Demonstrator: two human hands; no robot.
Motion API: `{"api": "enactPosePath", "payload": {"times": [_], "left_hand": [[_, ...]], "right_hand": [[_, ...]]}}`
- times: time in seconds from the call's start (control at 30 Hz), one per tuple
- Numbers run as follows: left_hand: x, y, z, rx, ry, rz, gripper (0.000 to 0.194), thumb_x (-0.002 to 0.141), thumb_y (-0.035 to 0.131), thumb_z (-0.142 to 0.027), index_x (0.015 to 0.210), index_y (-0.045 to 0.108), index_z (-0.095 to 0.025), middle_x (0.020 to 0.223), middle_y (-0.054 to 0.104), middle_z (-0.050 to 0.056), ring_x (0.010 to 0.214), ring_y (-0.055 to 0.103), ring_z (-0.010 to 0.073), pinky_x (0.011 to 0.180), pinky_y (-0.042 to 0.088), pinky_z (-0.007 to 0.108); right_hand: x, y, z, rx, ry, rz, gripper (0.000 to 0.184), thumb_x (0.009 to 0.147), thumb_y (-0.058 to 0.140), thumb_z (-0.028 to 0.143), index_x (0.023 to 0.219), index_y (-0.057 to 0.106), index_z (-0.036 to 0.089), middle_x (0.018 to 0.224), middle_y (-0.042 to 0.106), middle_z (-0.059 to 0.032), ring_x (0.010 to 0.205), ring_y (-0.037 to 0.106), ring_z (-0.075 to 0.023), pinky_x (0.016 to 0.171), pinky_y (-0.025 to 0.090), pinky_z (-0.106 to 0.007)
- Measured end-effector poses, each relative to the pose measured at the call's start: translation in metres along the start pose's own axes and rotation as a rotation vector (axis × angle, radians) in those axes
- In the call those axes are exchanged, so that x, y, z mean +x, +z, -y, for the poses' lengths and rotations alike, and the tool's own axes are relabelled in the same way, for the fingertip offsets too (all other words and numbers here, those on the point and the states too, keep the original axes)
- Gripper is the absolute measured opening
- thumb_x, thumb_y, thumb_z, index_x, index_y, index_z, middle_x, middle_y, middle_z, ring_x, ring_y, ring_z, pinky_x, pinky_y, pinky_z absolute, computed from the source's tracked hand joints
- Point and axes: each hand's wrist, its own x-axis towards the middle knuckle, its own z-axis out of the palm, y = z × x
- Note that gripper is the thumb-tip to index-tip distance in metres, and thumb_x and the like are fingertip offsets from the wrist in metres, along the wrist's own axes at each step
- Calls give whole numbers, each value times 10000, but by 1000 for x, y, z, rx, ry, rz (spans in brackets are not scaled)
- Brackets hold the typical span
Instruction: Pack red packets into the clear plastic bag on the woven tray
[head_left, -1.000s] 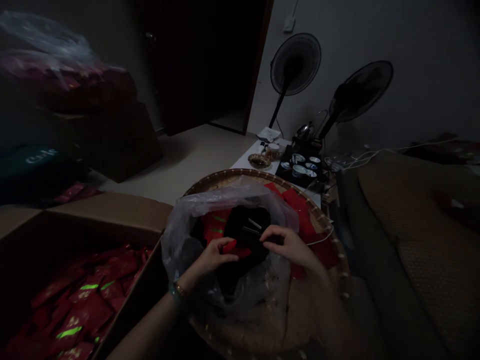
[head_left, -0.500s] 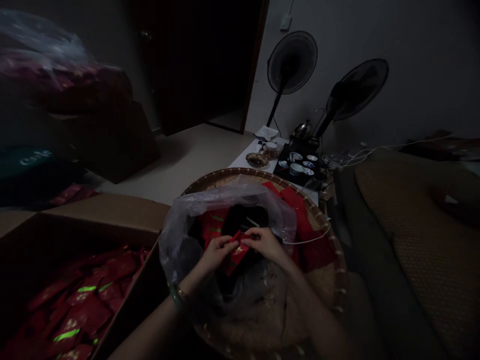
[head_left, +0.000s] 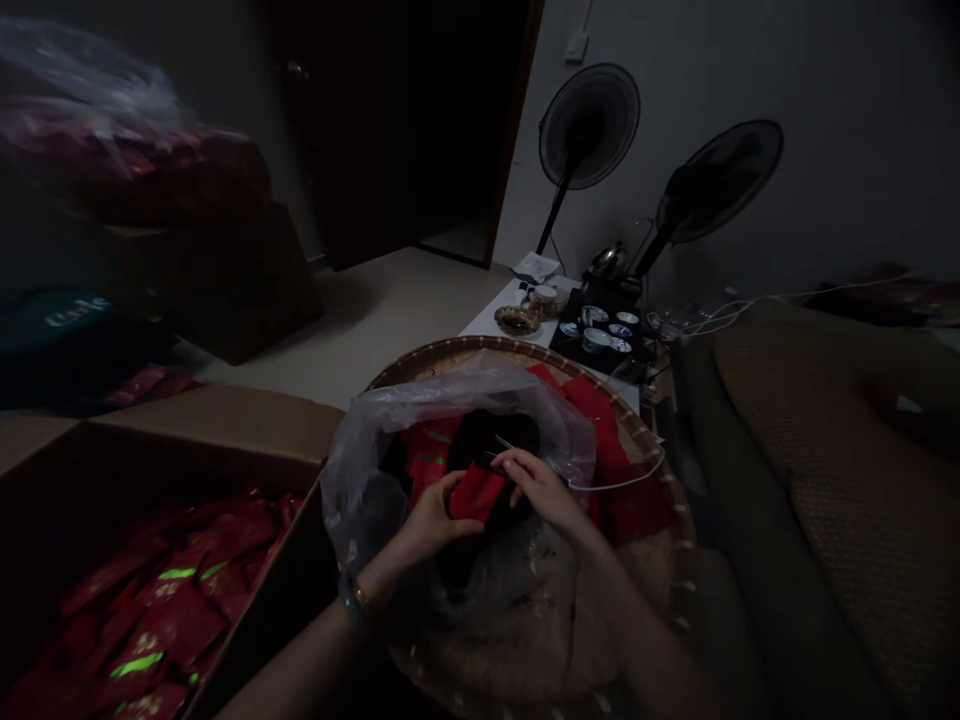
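My left hand [head_left: 433,520] is closed on a small red cloth-like pouch [head_left: 478,492], thumb along its lower edge and fingers behind it. At the pouch's upper right edge is my right hand [head_left: 534,484], its thumb and index finger closed together; what they pinch is too dark to make out. Just beyond those fingertips a thin pale rod [head_left: 505,441] stands out against a dark area. A clear plastic bag [head_left: 352,470] lies open around both hands, with red pouches [head_left: 429,455] inside. Everything rests on a round woven tray [head_left: 525,680].
To the left, an open cardboard box [head_left: 225,410] holds many red pouches [head_left: 169,610] with bright green strips. Red pieces [head_left: 600,410] lie on the tray's right side, crossed by a white cord [head_left: 626,483]. Beyond are a tea tray with cups [head_left: 596,340] and two fans [head_left: 589,125].
My right hand came left to meet the left hand at the pouch. The pouch has been turned so its plain red face shows, and my right fingers have shifted to its upper right edge.
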Motion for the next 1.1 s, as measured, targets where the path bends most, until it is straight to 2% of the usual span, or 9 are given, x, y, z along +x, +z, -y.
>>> {"api": "enactPosePath", "payload": {"times": [0.07, 0.13, 0.23, 0.37, 0.57, 0.73, 0.83, 0.93, 1.1], "left_hand": [[0, -2, 0, 55, 34, -9, 652, 468, 801, -176, 1076, 573, -128, 1055, 631, 86, 975, 568, 232, 895, 412, 327], [0, -2, 1, 92, 58, -7, 597, 497, 777, -143, 1065, 593, -137, 1062, 637, 86, 988, 570, 236, 905, 413, 334], [0, -2, 4, 126, 83, -13, 534, 527, 756, -132, 1044, 621, -144, 1041, 654, 80, 973, 584, 233, 900, 423, 333], [-1, -1, 6, 159, 106, -5, 511, 554, 757, -175, 1047, 630, -138, 1015, 665, 77, 947, 590, 232, 871, 439, 323], [-2, -4, 5, 219, 119, 87, 344, 631, 719, -250, 944, 659, -119, 844, 669, 28, 775, 583, 172, 714, 450, 250], [-2, -6, 5, 236, 119, 108, 249, 664, 688, -244, 879, 667, -120, 770, 644, -2, 735, 559, 147, 681, 430, 225], [-3, -5, 3, 259, 123, 125, 248, 688, 664, -243, 908, 669, -127, 792, 653, 7, 745, 567, 152, 688, 436, 231], [-5, -4, 0, 311, 147, 167, 279, 722, 621, -223, 988, 660, -149, 864, 671, 31, 791, 584, 165, 731, 451, 247], [-6, -3, -3, 377, 187, 209, 332, 742, 583, -182, 1071, 629, -179, 949, 676, 43, 842, 600, 174, 780, 456, 258]], "right_hand": [[-4, -4, 11, -76, -104, 92, 235, 842, 453, 329, 900, 633, 190, 854, 631, -24, 649, 592, -114, 586, 458, -232], [-10, -8, 24, -172, -233, 182, 177, 826, 486, 234, 865, 654, 195, 905, 636, -36, 853, 594, -145, 753, 454, -265], [-20, -13, 43, -317, -334, 179, 167, 783, 521, 141, 863, 655, 199, 950, 618, -48, 897, 578, -150, 763, 451, -266], [-27, -13, 55, -481, -381, 124, 183, 752, 523, 72, 800, 644, 201, 891, 625, -38, 854, 582, -150, 749, 449, -267], [-29, -12, 59, -546, -341, 120, 199, 813, 497, 114, 926, 629, 211, 908, 643, -35, 846, 596, -149, 747, 450, -264], [-31, -14, 57, -549, -379, 169, 214, 832, 483, 125, 937, 641, 223, 929, 647, -29, 881, 583, -146, 775, 449, -262], [-32, -15, 54, -637, -394, 154, 208, 832, 502, 163, 951, 658, 231, 976, 644, -39, 936, 562, -166, 812, 439, -287], [-33, -13, 54, -768, -337, 160, 198, 836, 503, 199, 930, 673, 234, 985, 649, -44, 937, 564, -174, 810, 432, -288], [-34, 3, 58, -1044, -169, 197, 103, 752, 578, 190, 779, 676, 206, 811, 666, -52, 814, 595, -195, 671, 428, -268]]}}
